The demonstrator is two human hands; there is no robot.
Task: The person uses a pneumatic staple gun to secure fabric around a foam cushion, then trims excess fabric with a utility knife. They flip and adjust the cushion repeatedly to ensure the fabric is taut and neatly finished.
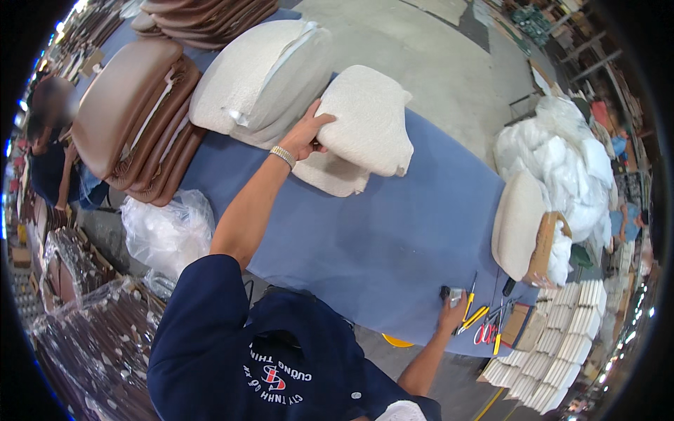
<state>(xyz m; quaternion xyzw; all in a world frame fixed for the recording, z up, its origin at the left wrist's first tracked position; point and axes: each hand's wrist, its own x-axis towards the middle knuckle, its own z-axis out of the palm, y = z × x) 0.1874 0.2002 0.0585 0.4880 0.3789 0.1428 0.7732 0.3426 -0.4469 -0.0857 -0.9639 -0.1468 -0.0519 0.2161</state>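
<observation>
My left hand (306, 135) is closed on the left edge of a cream textured seat cushion (368, 119), which is tilted up over the blue table (351, 245). Beneath it lies another cream cushion (331, 175), partly covered. At the table's near right, my right hand (451, 314) has its fingers closed around a small black and clear object (456, 295) whose kind I cannot make out. Beside that hand lie yellow-handled pliers (477, 316), red-handled scissors (481, 332) and a yellow-handled tool (498, 342).
Cream cushions (242, 77) and brown padded seats (130, 105) are stacked at left. A cream cushion (518, 224) and a cardboard box (544, 252) stand at the right edge, near white plastic wrap (554, 161). White strips (554, 351) are piled below. Another person (53, 161) is at far left.
</observation>
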